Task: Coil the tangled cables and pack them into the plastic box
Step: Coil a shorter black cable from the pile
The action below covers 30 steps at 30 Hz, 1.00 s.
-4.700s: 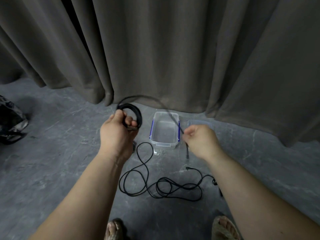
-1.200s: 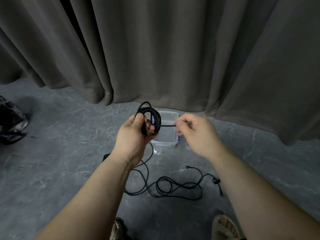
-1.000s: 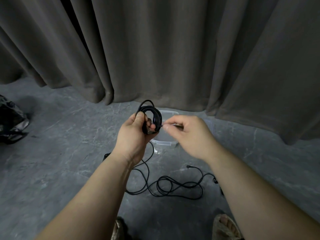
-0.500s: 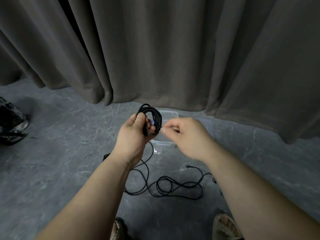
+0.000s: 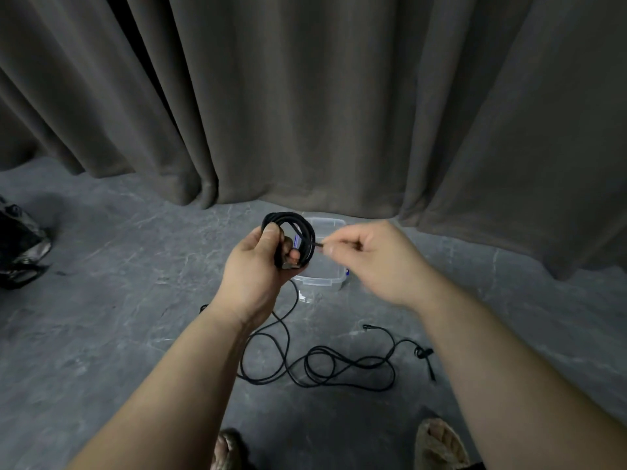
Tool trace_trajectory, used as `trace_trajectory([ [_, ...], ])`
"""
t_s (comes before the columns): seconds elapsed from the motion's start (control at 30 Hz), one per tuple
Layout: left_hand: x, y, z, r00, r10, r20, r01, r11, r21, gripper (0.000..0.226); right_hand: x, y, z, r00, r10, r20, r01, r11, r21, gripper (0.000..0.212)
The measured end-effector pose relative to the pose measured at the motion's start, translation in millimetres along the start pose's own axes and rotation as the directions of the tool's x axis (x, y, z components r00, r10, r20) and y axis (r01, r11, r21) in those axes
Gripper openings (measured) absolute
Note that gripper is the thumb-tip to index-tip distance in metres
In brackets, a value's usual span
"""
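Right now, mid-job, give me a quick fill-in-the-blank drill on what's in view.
1. The left hand grips a coil of ____ cable.
2. The right hand pinches the coil's loose ____.
3. A second cable lies tangled on the ____.
4. The box sits in front of the ____.

Missing: black; end; floor; curtain

Both forearms are bare, with no sleeves, watch or rings showing on the left hand (image 5: pixel 252 266) or right hand (image 5: pixel 373 259). At six o'clock, woven tan sandals (image 5: pixel 437 446) leave toes exposed.
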<state>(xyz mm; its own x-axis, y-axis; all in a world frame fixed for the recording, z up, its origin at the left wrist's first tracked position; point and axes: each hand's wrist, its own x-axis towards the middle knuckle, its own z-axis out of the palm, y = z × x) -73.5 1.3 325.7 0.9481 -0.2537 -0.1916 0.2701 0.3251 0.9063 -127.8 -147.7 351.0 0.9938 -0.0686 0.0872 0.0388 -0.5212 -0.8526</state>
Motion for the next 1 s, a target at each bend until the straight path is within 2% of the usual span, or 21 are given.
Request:
trace_trajectory([
  [0.1,-2.1,2.2,1.2,0.999,-0.008,0.046,0.01,1.0,-0.03,0.029,8.1,5.3,-9.1,0.984,0.043,-0.174,0.018,0.943,0.332,0.021],
  [0.2,-7.0,4.6,6.3,0.99,-0.043,0.136,0.059,0.992,-0.11,0.031,10.8,18.3,-6.7,0.963,0.127,-0.239,-0.002,0.887,0.463,0.027],
  [0.3,-12.1,6.0,10.8,0.985,-0.048,0.168,0.071,0.989,-0.13,0.032,11.2,27.0,-1.6,0.947,0.151,-0.285,-0.018,0.907,0.421,0.023],
  [0.53,-11.6,6.3,10.6,0.99,-0.04,0.132,0.052,0.995,-0.085,0.027,4.8,17.6,9.4,0.97,-0.054,-0.236,0.105,0.972,0.208,0.034],
  [0.67,-12.5,5.7,11.8,0.993,-0.035,0.113,0.041,0.998,-0.048,0.028,0.9,12.3,12.7,0.978,-0.123,-0.168,0.147,0.979,0.138,0.01],
  [0.8,-13.0,6.4,11.9,0.994,-0.027,0.107,0.032,0.998,-0.054,0.031,3.4,10.2,7.4,0.962,-0.182,-0.203,0.186,0.983,0.0,0.014],
  [0.87,-13.7,7.1,12.6,0.993,-0.025,0.119,0.034,0.996,-0.078,0.033,5.2,12.1,6.7,0.958,-0.157,-0.241,0.168,0.986,0.026,0.017],
  [1.0,-15.3,5.7,16.3,0.99,-0.025,0.138,0.041,0.992,-0.119,0.038,6.2,18.4,18.7,0.973,0.024,-0.231,0.053,0.945,0.324,0.016],
])
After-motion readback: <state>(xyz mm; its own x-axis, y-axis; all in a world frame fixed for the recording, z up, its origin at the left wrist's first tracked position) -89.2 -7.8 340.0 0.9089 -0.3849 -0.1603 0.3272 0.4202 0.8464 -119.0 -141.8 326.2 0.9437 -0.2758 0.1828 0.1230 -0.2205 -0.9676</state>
